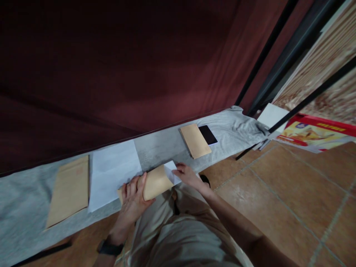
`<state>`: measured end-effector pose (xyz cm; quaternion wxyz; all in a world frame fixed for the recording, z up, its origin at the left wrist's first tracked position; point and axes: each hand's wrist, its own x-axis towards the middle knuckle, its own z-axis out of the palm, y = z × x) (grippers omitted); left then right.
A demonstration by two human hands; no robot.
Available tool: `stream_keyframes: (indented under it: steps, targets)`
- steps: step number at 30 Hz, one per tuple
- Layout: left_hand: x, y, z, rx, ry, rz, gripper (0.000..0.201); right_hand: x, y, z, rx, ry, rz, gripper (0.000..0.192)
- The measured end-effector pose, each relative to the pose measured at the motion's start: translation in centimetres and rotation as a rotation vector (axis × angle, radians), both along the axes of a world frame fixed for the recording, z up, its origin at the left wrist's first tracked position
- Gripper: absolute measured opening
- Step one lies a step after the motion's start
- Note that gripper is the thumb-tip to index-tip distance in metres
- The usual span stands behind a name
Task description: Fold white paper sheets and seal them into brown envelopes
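Kraft envelope is at the near edge of the cloth-covered surface, mouth toward the right. Left hand grip: fingers and thumb clamped on its left end. Right hand grip: pinching white paper at the mouth. Status — paper looks part in, end sticking out, so I'd call this one half done. White sheet lies flat beside the left-side envelope; right-side envelope is by a black-screened device — can't tell if either is filled.
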<state>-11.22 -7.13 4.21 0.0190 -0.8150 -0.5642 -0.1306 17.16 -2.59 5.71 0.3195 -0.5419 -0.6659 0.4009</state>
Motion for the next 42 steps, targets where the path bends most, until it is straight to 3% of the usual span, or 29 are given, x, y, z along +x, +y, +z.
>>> stream_keyframes:
  steps: [8,26,33,37,40,42]
  targets:
    - [1.3,0.3,0.1,-0.009,-0.020,-0.048,0.104,-3.0,-0.3,-1.4,-0.060,0.009,-0.017,0.027]
    - [1.8,0.7,0.9,0.015,0.009,-0.077,0.097,-2.9,-1.1,-1.8,-0.127,0.122,-0.312,0.005]
    - [2.3,0.9,1.4,0.052,0.008,-0.103,0.091,-2.9,-1.2,-1.9,-0.077,0.204,-0.369,0.010]
    - [2.4,1.0,1.8,0.057,0.011,-0.113,0.090,-2.8,-1.2,-1.9,-0.035,0.242,-0.428,0.023]
    - [2.4,1.2,2.1,0.055,0.020,-0.125,0.086,-2.8,-0.9,-2.1,-0.097,0.303,-0.436,0.032]
    - [2.4,1.4,2.3,0.048,0.016,-0.132,0.084,-2.8,-0.6,-2.3,-0.219,0.431,-0.424,0.020]
